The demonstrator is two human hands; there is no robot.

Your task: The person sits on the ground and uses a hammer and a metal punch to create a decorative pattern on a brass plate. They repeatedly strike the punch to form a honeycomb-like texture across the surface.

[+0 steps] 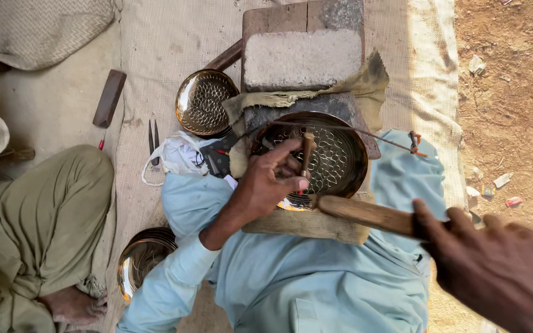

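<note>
A round brass plate (340, 154) with a pattern of small holes lies on a dark wooden board in front of me. My left hand (269, 179) grips a short punch tool (307, 151) and holds it upright on the plate. My right hand (501, 268), close to the camera at the lower right, grips a wooden-handled hammer (365, 213); its handle points left toward the plate's near edge. A thin cord or wire stretches across the plate's top.
A second perforated brass plate (205, 102) lies at the left of the board, and a third (140, 259) by my left elbow. A grey stone block (300, 58) sits behind. Scissors (153, 139), a dark file (109, 98) and another person's leg (32, 222) are at left.
</note>
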